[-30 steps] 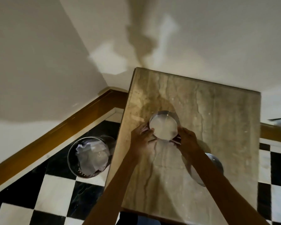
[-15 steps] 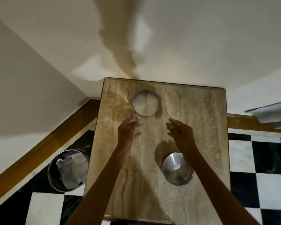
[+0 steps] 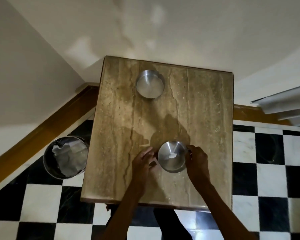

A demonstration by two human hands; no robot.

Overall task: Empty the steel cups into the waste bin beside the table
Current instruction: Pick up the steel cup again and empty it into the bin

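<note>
Two steel cups stand on the marble table (image 3: 206, 101). The far steel cup (image 3: 150, 86) sits near the back edge and looks empty. The near steel cup (image 3: 171, 157) holds a small white scrap. My right hand (image 3: 197, 161) is curled against its right side, with fingertips on the rim. My left hand (image 3: 144, 164) is just left of that cup, fingers spread, with a thin dark gap between them and the cup wall. The steel waste bin (image 3: 65, 156) stands on the floor left of the table, with crumpled white paper inside.
The table stands in a corner with white walls behind and to the left. A brown skirting board (image 3: 47, 129) runs behind the bin. The floor is black-and-white checkered tile (image 3: 267, 170). A white moulding (image 3: 284, 104) juts in at the right.
Both hands let go of the far cup, leaving it on the table, and drew back to the near cup. The camera view shifted back and right.
</note>
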